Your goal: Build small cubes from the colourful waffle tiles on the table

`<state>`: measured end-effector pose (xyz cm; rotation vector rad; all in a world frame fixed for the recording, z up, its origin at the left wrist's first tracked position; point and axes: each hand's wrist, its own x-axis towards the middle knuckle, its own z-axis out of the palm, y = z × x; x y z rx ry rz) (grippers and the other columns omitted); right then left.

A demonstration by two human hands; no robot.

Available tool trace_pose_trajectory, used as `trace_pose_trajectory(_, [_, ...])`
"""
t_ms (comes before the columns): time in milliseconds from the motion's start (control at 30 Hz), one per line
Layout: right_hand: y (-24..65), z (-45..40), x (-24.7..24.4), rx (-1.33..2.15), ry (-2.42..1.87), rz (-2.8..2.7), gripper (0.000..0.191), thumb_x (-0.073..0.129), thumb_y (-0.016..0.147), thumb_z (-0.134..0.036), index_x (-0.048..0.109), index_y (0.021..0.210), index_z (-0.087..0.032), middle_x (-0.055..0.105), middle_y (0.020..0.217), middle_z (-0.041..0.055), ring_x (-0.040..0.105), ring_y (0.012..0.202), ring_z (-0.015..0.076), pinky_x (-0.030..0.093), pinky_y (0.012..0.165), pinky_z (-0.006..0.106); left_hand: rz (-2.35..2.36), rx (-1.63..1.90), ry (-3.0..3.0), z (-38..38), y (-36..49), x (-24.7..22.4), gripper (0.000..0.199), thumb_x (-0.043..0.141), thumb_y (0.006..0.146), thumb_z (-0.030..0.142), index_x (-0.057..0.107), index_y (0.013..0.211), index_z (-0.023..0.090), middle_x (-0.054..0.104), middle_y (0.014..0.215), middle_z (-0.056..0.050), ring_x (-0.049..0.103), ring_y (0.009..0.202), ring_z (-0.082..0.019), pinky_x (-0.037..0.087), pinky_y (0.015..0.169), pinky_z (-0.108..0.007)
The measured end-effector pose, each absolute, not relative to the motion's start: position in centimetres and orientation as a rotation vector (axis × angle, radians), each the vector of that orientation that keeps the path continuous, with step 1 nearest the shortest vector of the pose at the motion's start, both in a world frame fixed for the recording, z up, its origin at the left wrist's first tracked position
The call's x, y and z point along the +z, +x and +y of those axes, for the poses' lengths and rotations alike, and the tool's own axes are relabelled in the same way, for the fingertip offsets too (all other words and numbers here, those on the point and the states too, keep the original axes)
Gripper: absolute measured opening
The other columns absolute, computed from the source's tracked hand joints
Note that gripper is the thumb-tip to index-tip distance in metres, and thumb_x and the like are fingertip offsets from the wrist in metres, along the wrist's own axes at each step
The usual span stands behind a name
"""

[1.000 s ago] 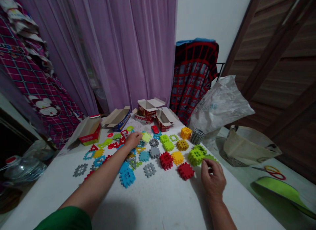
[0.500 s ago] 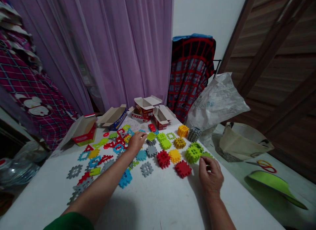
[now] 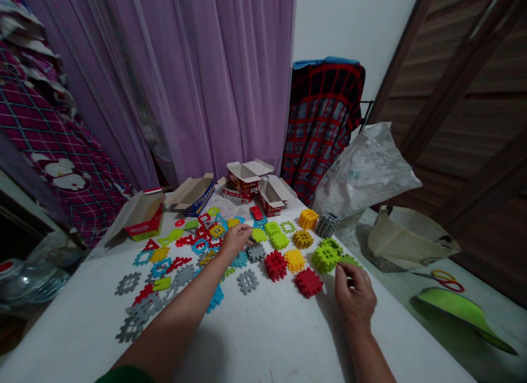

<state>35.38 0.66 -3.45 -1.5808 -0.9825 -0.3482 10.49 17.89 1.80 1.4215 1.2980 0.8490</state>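
Note:
My left hand point(image 3: 235, 240) reaches into the middle of the spread of toy pieces, fingers closed on the edge of a lime-green interlocking tile point(image 3: 259, 235). A grey tile point(image 3: 256, 253) lies just below it. My right hand point(image 3: 356, 292) hovers at the table's right side with its fingers curled in, and I see nothing inside them. Just beyond its fingertips are a stack of lime-green tiles point(image 3: 326, 257) and a green tile point(image 3: 349, 260). A red stack point(image 3: 308, 282) is to its left.
Nearby stand a second red stack point(image 3: 275, 265), yellow tiles point(image 3: 295, 260) and a grey stack point(image 3: 327, 224). Loose mixed pieces cover the left. Open boxes point(image 3: 269, 199) line the back. A plastic bag point(image 3: 366, 169), a fabric bag point(image 3: 407, 237) and scissors point(image 3: 442, 279) are at right.
The lime-green tile has shifted slightly toward me with my left hand, and now covers the dark grey piece seen below it before. My right hand keeps its pose. The view has swung slightly left.

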Motion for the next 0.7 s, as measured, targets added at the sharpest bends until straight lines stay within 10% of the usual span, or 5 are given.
trace_pose_trajectory(467, [35.6,0.6,-3.3,-0.336,-1.591,-0.97,0.024,0.058,0.085,-0.039,0.068,0.081,-0.017,0.068,0.081,0.008,0.058,0.061,0.0145,0.046,0.051,0.025,1.393,0.686,1.426,19.8,14.7,0.7,0.024,0.068,0.082,0.032,0.073,0.097,0.014,0.074,0.08,-0.004,0.054,0.044,-0.005,0.035,0.042,-0.016])
trace_pose_trajectory(700, [35.4,0.6,-3.1,-0.321,-1.579,-0.976,0.023,0.059,0.085,-0.038,0.067,0.08,-0.017,0.067,0.081,0.0076,0.058,0.064,0.0154,0.046,0.051,0.025,1.486,0.744,1.562,19.4,15.9,0.0,0.013,0.069,0.081,0.026,0.077,0.085,0.017,0.077,0.087,-0.004,0.068,0.077,-0.015,0.049,0.067,-0.023])
